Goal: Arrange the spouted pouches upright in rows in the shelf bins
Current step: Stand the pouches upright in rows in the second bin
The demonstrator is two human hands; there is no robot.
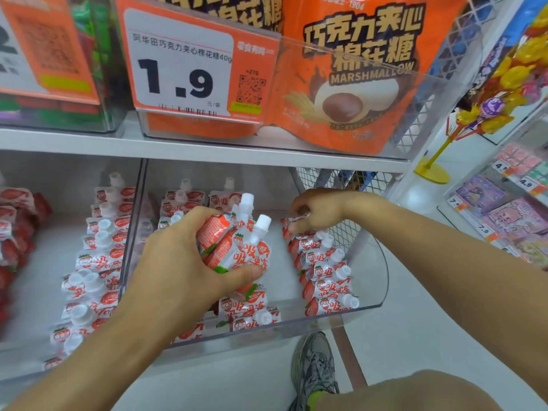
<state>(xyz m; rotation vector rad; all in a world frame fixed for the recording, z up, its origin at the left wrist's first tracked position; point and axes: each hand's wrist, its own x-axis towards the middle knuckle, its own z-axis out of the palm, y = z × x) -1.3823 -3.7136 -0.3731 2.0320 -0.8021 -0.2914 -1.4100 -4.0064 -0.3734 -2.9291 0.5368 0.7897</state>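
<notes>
Over the clear shelf bin (370, 292), your left hand (178, 262) grips a bunch of spouted pouches (237, 247).
Your right hand (317, 212) pinches the back pouch of the right row (323, 274). They look soft, light and slick; hold each by its stiff spout.

Our bare left hand (178, 262) is curled shut w/ thumb across in front; bare right hand (318, 212) reaches fwd, fingers pinched down, both forearms extended.
</notes>
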